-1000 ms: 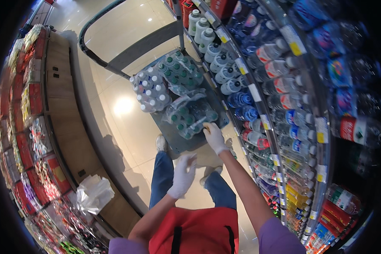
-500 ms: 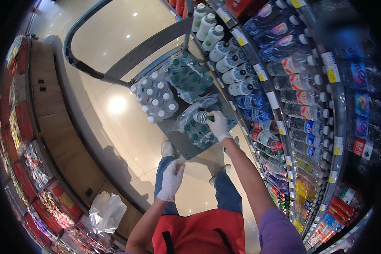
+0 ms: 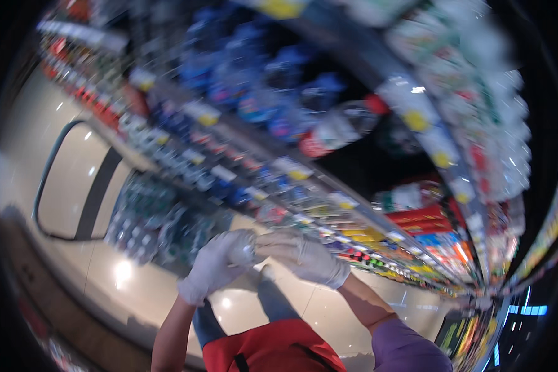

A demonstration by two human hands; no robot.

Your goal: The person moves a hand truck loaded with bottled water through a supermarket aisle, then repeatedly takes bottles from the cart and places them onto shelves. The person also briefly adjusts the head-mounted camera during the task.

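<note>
In front of my red apron, my left hand (image 3: 208, 268), in a white glove, is closed round a clear plastic bottle (image 3: 242, 249). My right hand (image 3: 307, 257), gloved the same way, meets it from the right, fingers pressed together over the bottle's other end. That end and its cap are hidden by the fingers. Beyond my hands, a flat cart (image 3: 94, 195) with a dark handle carries shrink-wrapped packs of bottles: white-capped ones (image 3: 133, 239) nearer and green-capped ones (image 3: 144, 192) farther back. The view is smeared by motion.
Long shelves (image 3: 285, 164) of drink bottles run slantwise across the right side, close to my right arm. One bottle with a red cap (image 3: 344, 129) lies on its side on an upper shelf. A low brown cabinet (image 3: 74, 322) curves along the lower left. Pale tiled floor (image 3: 291, 297) lies below.
My right hand has left the open pack on the cart, and a bottle is now between my two hands. My left hand has come up to it. The view has swung right towards the shelves.
</note>
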